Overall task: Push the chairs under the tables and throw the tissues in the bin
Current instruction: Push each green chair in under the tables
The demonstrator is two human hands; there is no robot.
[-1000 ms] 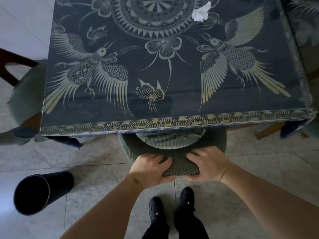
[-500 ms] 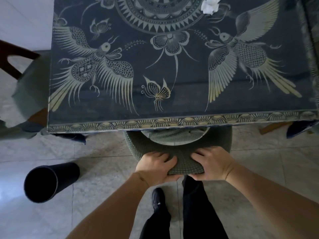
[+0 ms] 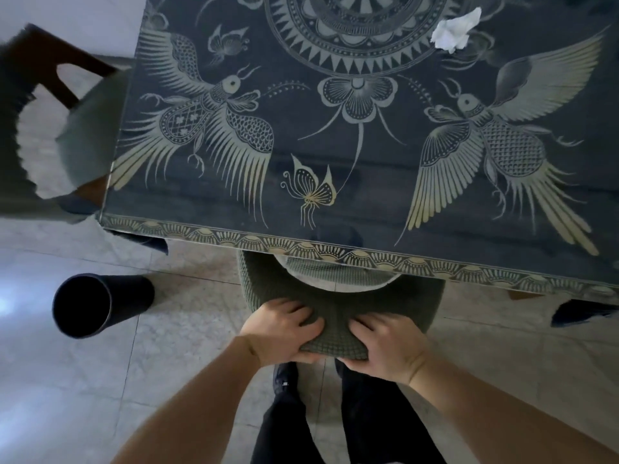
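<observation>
Green chair (image 3: 338, 296) half under table (image 3: 368, 182); crumpled white tissue (image 3: 455, 31) on top; black bin (image 3: 97, 304) tipped on floor.

Chair (image 3: 338, 296) seat mostly under table (image 3: 335, 209); left chair (image 3: 50, 122) blurred, edge-cropped.

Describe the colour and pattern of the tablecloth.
Dark blue tablecloth printed in pale cream with birds, butterflies, a flower and a central medallion; the head view shows it.

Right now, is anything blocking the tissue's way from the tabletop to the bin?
Nothing visible. The tissue lies alone on the far right of the table; the bin stands open on the floor off the near left corner. Both hands, left and right, grip the chair.
</observation>
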